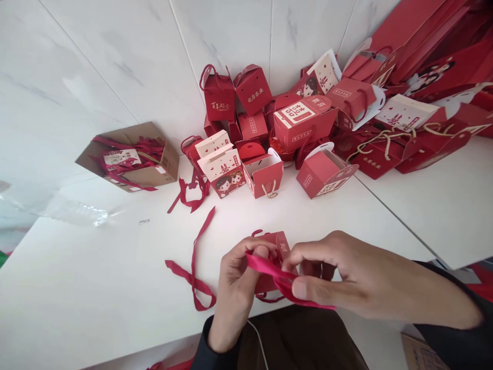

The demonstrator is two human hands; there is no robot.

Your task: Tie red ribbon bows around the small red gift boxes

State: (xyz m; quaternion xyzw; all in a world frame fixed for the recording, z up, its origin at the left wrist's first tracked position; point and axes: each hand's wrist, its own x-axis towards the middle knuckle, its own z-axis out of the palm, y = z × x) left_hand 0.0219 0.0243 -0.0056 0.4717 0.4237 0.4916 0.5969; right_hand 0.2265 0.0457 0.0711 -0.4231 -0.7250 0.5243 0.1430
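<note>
In the head view, a red ribbon stretches between my two hands, above a small red gift box at the table's front edge. My left hand pinches the ribbon's left part between thumb and fingers. The thumb and forefinger of my right hand close on the ribbon farther right, and its loose end trails below that thumb. Both hands partly hide the box, whose dark red cord handles show at its back and front. Left of my left hand, another red ribbon lies loose on the table.
Several red gift boxes are heaped against the marble-patterned wall. A cardboard box of ribbons stands at the back left. More ribbon lies beside it. A clear plastic item rests on the white table at left.
</note>
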